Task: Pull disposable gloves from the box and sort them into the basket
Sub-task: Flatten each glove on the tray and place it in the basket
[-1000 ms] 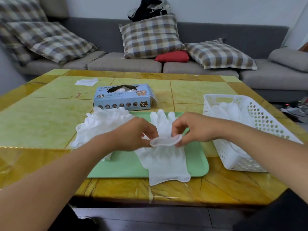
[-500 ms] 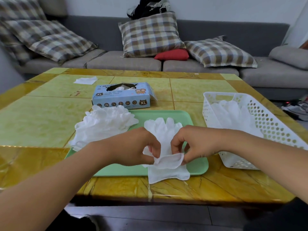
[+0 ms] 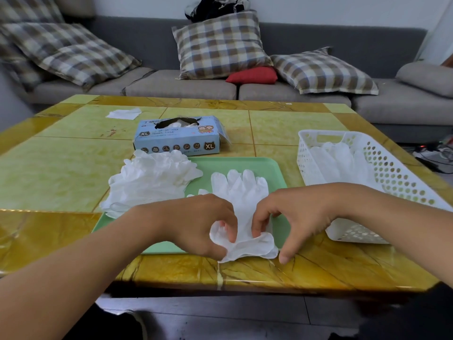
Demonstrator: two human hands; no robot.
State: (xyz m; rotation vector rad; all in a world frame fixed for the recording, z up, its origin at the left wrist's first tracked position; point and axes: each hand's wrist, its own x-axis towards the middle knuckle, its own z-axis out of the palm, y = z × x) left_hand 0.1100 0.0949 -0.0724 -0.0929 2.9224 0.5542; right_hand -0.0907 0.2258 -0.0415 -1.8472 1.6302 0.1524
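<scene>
Several gloves already lie in the white basket (image 3: 382,173) at the right of the table (image 3: 61,173), so the sorting looks partly done. The green tray (image 3: 259,165) carries a loose heap of gloves (image 3: 149,180) awaiting their turn, and the blue box (image 3: 179,139) behind it shows more in its opening. On the tray's near edge one flat glove (image 3: 241,192) has its cuff pinched by the left hand (image 3: 196,227) and right hand (image 3: 294,217), each grip clamped on it.
</scene>
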